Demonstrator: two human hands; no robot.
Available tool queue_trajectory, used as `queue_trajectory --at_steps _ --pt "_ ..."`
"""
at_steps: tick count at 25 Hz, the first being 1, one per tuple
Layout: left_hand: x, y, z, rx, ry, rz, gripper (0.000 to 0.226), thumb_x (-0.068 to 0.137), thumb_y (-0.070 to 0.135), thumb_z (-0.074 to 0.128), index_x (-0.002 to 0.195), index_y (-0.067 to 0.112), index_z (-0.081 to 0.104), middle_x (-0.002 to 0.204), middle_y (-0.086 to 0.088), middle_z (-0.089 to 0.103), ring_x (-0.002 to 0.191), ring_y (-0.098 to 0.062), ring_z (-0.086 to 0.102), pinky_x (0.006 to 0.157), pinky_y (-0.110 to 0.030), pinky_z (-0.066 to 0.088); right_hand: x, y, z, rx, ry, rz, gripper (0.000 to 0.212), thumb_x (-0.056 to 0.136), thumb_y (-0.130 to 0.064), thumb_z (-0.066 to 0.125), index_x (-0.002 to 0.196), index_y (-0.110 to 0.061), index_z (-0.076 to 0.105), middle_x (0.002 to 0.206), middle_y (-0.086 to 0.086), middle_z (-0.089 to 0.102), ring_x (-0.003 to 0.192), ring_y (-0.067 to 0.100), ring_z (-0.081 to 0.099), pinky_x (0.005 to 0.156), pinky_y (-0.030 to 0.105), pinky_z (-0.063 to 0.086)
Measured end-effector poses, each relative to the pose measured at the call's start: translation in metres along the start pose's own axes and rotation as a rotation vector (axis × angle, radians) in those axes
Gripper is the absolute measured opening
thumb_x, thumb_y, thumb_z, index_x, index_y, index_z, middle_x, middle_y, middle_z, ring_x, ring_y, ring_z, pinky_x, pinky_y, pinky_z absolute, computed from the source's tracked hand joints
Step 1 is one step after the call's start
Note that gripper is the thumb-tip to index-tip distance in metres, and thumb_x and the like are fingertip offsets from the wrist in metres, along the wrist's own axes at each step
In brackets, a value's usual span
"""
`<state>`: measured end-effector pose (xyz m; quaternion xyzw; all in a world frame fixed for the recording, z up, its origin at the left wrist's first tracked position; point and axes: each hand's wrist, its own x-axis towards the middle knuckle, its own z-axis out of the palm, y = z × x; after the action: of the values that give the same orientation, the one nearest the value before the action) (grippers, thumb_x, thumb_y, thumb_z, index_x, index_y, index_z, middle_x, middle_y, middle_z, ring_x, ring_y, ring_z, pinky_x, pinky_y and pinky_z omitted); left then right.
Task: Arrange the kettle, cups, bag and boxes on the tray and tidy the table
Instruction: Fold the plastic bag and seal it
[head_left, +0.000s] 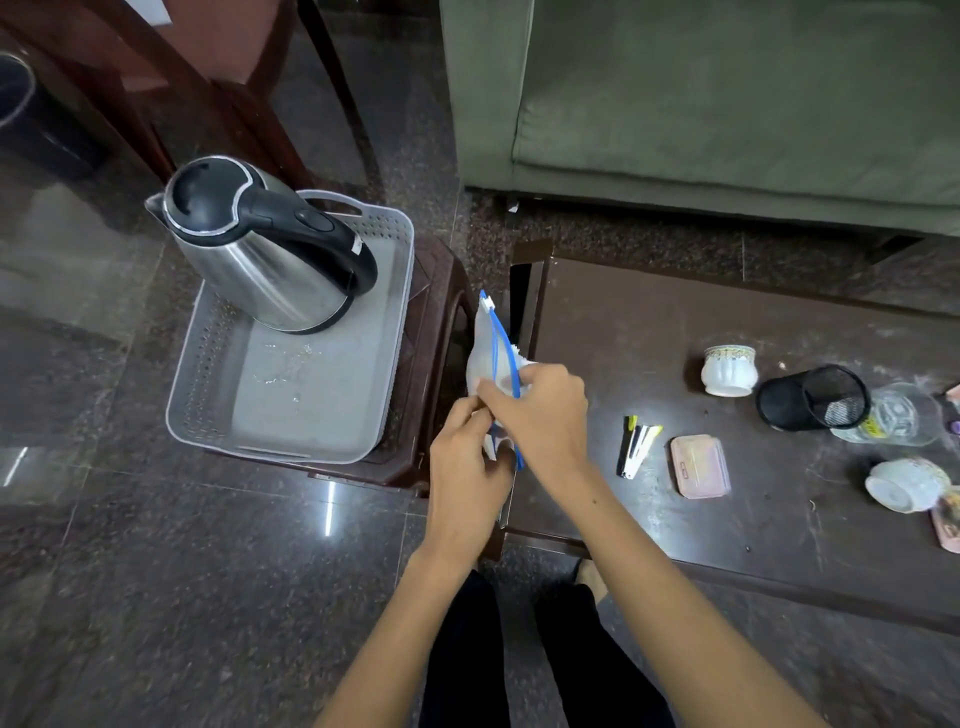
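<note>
At the far left, a grey perforated tray sits on a dark brown plastic stool on the polished stone floor. A steel kettle with a black lid and handle stands in the tray's far corner, its spout toward the left; the rest of the tray floor is bare apart from a few wet glints.

Between the stool and the worktop, both hands hold a clear zip bag with a blue seal strip, held up on edge in the air over the gap beside the worktop's left edge. The left hand pinches the bag's lower end between thumb and fingers. The right hand is closed on the bag's middle, fingers curled over the blue strip.

On the worktop, a little right of the hands and near the front edge, lie a few pens bunched together, then a flat pink box just beside them. Farther back stands an upright white cup with a patterned rim. Right of it a black mesh pen holder lies on its side, touching a clear glass dish. Near the right edge a second white cup lies tipped over, with another pink box cut off by the frame beside it.
</note>
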<state>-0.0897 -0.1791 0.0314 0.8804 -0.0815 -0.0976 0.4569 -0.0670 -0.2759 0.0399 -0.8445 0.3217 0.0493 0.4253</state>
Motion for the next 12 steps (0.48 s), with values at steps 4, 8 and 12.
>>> queue_trajectory --at_steps 4,8,12 --pt "-0.004 -0.005 -0.009 -0.277 -0.036 -0.041 0.033 0.079 -0.006 0.064 0.102 0.015 0.072 0.107 0.01 0.067 0.094 -0.01 0.067 0.064 -0.022 0.056 0.021 0.011 -0.01 -0.218 -0.131 -0.11 0.025 0.079 -0.018 0.058 0.059 -0.003 0.052 0.056 0.006 0.047 0.059 0.027 0.047 0.052 0.033 0.04" --pt "0.008 -0.021 -0.026 -0.339 0.186 -0.099 0.035 0.078 0.008 0.076 0.11 0.017 0.066 0.112 0.006 0.064 0.105 -0.013 0.063 0.078 -0.02 0.055 0.03 0.033 -0.035 -0.445 -0.364 -0.32 0.016 0.088 -0.028 0.061 0.086 -0.015 0.071 0.091 0.002 0.069 0.087 0.029 0.058 0.065 0.033 0.043" --pt "0.018 -0.027 -0.039 -0.373 0.078 -0.093 0.023 0.078 0.016 0.077 0.099 0.026 0.075 0.098 0.006 0.075 0.096 -0.011 0.069 0.086 -0.028 0.055 0.029 0.046 -0.05 -0.412 -0.436 -0.419 0.016 0.087 -0.029 0.063 0.091 -0.016 0.073 0.088 -0.003 0.066 0.083 0.027 0.059 0.065 0.034 0.045"
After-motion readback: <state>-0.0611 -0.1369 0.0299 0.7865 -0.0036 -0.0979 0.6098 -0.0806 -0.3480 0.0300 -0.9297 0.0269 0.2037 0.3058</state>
